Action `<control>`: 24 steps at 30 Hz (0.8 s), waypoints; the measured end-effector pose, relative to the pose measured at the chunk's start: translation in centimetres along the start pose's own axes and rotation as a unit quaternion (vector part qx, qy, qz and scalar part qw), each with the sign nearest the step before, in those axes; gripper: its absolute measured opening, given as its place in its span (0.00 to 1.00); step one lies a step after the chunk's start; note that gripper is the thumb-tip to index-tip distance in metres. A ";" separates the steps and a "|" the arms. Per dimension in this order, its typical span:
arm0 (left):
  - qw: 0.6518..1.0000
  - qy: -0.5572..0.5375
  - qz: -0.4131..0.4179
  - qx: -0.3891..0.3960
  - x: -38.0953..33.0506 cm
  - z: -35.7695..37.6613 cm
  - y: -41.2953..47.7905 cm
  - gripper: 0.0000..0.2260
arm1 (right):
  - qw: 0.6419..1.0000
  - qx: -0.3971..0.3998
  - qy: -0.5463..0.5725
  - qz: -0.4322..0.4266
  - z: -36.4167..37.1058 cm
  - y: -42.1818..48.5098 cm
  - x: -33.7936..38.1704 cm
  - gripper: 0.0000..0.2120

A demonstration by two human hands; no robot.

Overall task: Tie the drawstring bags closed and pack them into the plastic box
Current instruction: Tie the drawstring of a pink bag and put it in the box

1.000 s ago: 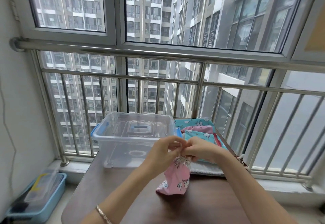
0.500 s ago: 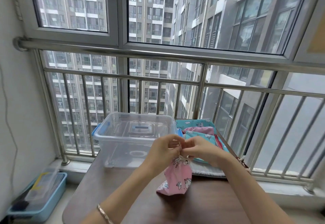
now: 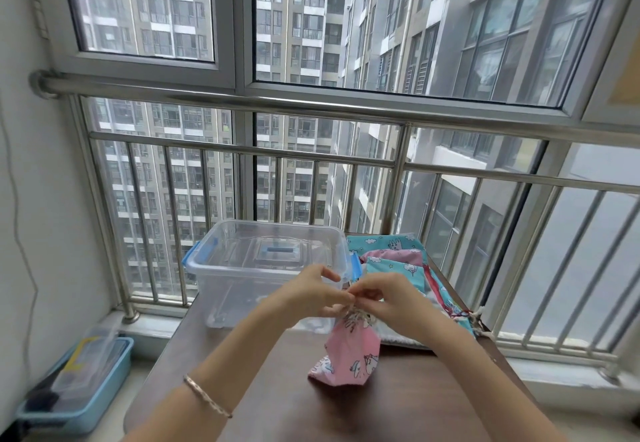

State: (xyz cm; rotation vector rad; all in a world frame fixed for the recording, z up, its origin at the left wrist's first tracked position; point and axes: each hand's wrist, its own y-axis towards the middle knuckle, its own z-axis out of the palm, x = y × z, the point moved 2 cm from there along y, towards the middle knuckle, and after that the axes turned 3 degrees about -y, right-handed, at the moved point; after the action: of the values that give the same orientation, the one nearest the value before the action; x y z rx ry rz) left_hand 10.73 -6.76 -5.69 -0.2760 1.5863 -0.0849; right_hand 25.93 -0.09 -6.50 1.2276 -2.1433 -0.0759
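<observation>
A pink drawstring bag [image 3: 348, 355] with cartoon prints stands on the dark brown table [image 3: 398, 410], its mouth gathered tight at the top. My left hand [image 3: 318, 294] and my right hand [image 3: 384, 297] meet just above it, and the fingertips of both pinch the cord at the gathered neck. The clear plastic box [image 3: 266, 268] with blue latches sits open behind my left hand, its lid lying under or inside it. A pile of teal and pink bags [image 3: 391, 254] lies flat to the right of the box.
A steel railing [image 3: 311, 157] and windows close off the far side of the table. On the floor at the left stands a light blue bin [image 3: 74, 389] with a clear container in it. A white cloth [image 3: 398, 336] lies under the pile of bags.
My hands stay at the bag's neck and the fingers have shifted slightly on the cord. The bag stands in the same place.
</observation>
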 end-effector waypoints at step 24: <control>0.979 0.163 0.117 -0.023 -0.2 0.8 -0.4 0.07 | 0.954 -0.063 0.275 0.106 -0.4 -0.8 -0.6 0.08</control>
State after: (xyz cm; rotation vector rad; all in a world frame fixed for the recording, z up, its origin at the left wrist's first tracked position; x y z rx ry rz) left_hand 11.53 -7.02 -5.44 -0.1118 1.9377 0.0928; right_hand 26.96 0.09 -6.79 0.8168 -1.7318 0.1988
